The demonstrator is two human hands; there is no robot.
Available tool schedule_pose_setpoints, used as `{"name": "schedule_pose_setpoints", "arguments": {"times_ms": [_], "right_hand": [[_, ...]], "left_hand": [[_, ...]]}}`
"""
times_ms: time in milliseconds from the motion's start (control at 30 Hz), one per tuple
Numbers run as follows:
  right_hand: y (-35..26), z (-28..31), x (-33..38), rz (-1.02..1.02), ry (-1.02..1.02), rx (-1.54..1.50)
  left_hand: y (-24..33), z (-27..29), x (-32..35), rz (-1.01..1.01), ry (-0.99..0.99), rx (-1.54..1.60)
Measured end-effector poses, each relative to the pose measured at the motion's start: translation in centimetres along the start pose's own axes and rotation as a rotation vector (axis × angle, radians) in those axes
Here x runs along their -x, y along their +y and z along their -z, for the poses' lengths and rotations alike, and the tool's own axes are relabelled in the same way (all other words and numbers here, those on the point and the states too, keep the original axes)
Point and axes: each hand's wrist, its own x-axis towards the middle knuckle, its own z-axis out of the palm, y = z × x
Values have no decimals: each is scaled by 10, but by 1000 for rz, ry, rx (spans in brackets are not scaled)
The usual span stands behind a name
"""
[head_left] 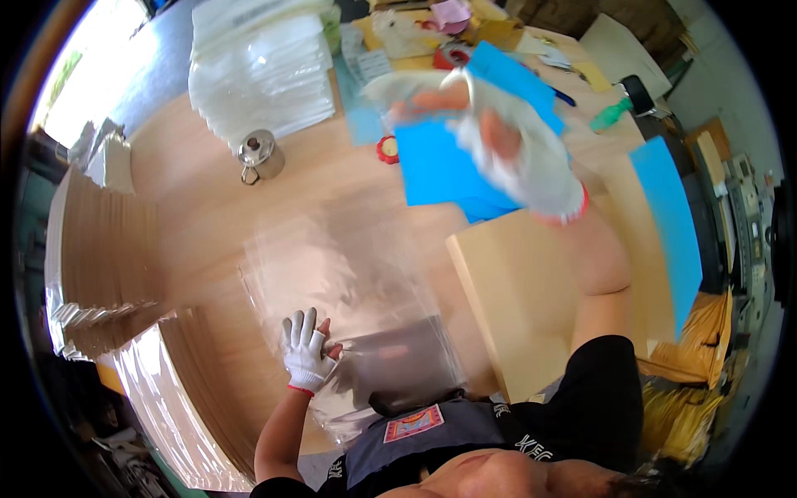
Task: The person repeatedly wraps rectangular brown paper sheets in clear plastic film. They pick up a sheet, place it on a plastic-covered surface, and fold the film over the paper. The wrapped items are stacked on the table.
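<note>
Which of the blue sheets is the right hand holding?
The right hand, in a white glove, holds the flat blue sheet at the table's middle, above the clear plastic bag. The other blue sheet lies untouched at the right edge.

White gloves (305, 355), blue sheets (440, 170)

A packing workshop, by the look of it — a long wooden worktop (207, 207) carries a tall stack of clear plastic bags (261, 70), blue sheets (440, 170) and a small metal cup (260, 154). Rows of brown cardboard pieces (104, 249) line its left edge — more yellowish stock (693, 398) piles up on the right.
</note>
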Motion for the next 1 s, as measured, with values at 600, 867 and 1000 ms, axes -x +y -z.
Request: {"name": "schedule_pose_setpoints", "arguments": {"times_ms": [600,867,1000], "right_hand": [[-292,-250,258,624,287,1559],[-112,-204,447,-1064,178,1556],[-94,-214,438,-1223,163,1693]], "left_hand": [[4,-27,4,-66,157,26],[89,42,179,-248,471,496],[91,30,275,-142,378,597]]}}
